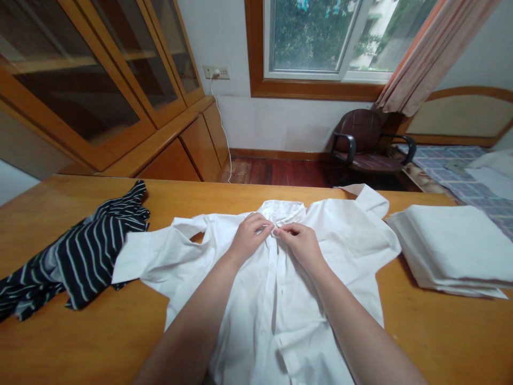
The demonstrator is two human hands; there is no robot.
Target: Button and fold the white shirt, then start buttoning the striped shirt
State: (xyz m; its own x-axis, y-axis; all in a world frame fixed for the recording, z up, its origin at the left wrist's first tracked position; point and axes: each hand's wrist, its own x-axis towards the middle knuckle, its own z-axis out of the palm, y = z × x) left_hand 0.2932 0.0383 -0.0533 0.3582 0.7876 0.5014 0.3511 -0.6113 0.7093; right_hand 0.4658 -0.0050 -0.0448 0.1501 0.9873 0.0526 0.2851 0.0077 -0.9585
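Observation:
A white button-up shirt (236,315) lies front side up on the wooden table, collar (284,209) toward the far edge and sleeves out to both sides. Just below the collar, my left hand (253,233) pinches one front edge of the shirt between thumb and fingers. Close beside it, my right hand (298,240) pinches the other front edge, the fingertips of both hands nearly meeting. The button at that spot is too small to make out. Lower down, the two front plackets lie side by side, with buttons on the left one and buttonholes on the right.
A black-and-white striped garment (90,248) lies crumpled on the table (48,342) at the left. On the right sits a stack of folded white cloth (457,246). Beyond the table are a glass-door cabinet (160,107), an armchair (364,139) and a bed (460,171).

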